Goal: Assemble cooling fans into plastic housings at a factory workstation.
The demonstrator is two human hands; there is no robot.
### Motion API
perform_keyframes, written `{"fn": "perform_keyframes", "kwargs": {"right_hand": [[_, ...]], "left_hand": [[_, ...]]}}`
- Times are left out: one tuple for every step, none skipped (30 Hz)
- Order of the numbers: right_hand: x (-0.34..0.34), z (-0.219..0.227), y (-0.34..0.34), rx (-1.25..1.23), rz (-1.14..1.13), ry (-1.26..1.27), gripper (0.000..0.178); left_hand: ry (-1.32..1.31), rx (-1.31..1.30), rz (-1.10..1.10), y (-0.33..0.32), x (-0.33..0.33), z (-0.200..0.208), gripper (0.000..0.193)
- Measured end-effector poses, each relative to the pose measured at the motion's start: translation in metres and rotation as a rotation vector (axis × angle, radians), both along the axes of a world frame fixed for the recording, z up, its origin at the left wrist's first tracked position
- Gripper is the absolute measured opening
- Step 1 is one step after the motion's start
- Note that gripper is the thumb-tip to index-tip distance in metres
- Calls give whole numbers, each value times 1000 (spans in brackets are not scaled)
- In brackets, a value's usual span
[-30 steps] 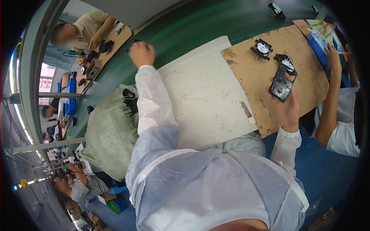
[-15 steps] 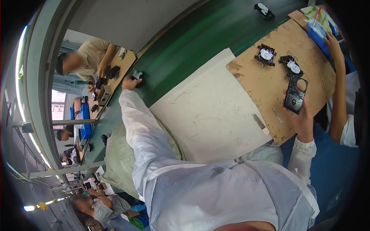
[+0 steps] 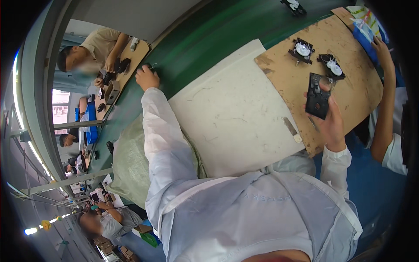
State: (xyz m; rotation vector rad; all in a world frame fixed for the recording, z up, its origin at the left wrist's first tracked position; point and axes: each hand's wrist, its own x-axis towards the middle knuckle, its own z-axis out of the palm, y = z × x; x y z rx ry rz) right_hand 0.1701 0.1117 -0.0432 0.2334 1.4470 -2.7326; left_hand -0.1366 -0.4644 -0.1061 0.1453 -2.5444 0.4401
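My right hand (image 3: 330,126) grips a flat black plastic housing (image 3: 317,97) by its side, tilted up over the wooden board. The housing has round openings, and a fingertip shows through the one near its top. My left arm is stretched far out over the green belt (image 3: 183,65). There my left hand (image 3: 147,78) is closed around a small dark part (image 3: 152,66), mostly hidden by the fingers. Just beyond the housing lie two black mechanisms with white discs, one mechanism (image 3: 302,50) at the left and another mechanism (image 3: 331,66) nearer.
A large white sheet (image 3: 227,105) lies in front of me, beside the brown board (image 3: 349,39). Another mechanism (image 3: 293,6) sits on the belt's far end. A green sack (image 3: 131,161) bulges by my left arm. Another person's arm (image 3: 386,96) reaches in at right; co-workers sit at left.
The black housing in my right hand has moved left and turned more upright. My left hand has shifted slightly, and its fingers now cover most of the part beneath them.
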Motion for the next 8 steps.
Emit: {"fn": "perform_keyframes", "kwargs": {"right_hand": [[2,-1,0,-3,4,-7,50],[4,-2,1,-5,6,-13,50],[7,-3,2,0,3,-20,50],[9,-2,2,-16,20,-8,52],[10,0,2,-31,23,8,53],[11,1,3,-44,22,24,54],[13,1,6,-57,19,41,56],[17,0,10,-47,-6,34,56]], "left_hand": [[-40,79,-89,6,2,4,45],[-80,159,-178,12,6,6,44],[-86,165,-181,16,11,4,44],[-148,216,-121,19,15,4,45],[-208,266,-76,25,11,5,45],[-270,314,-33,31,6,7,46],[-333,361,7,37,2,9,47],[-344,366,-18,55,-3,3,47]]}}
